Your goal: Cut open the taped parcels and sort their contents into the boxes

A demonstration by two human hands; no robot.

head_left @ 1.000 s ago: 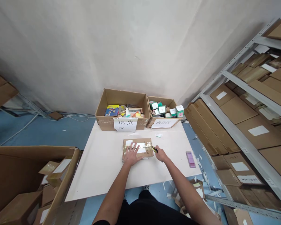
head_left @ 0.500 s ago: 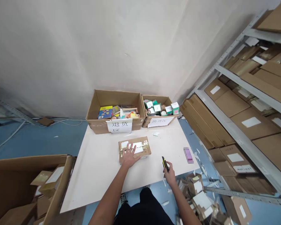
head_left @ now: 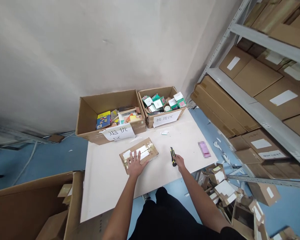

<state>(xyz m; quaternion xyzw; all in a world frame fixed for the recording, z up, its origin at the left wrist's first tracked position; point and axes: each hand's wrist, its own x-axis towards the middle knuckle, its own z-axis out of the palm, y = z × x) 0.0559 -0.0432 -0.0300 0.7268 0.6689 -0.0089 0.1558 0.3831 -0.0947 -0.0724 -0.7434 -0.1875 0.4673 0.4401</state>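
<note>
A taped cardboard box (head_left: 150,144) with white labels lies at a slant on the white table. Spread over its near left part, my left hand (head_left: 135,165) rests with fingers apart. To the right of the box is a black and yellow utility knife (head_left: 173,156), pointing away from me. My right hand (head_left: 179,162) has its fingers closed on the knife's side, low over the tabletop or against it; which, I cannot tell. Whether the blade is out does not show clearly.
Two open cartons stand at the table's back: a larger carton (head_left: 90,135) with books, and a smaller carton (head_left: 150,121) with green-white boxes. A blurred purple item (head_left: 204,149) lies at right. A big carton (head_left: 76,200) stands left, shelving (head_left: 255,110) right, discarded boxes (head_left: 226,190) below.
My view has turned, tilting the scene. The knife, upright in my right hand before, now lies lower and flatter with my fingers at its side. My left hand stays on the box.
</note>
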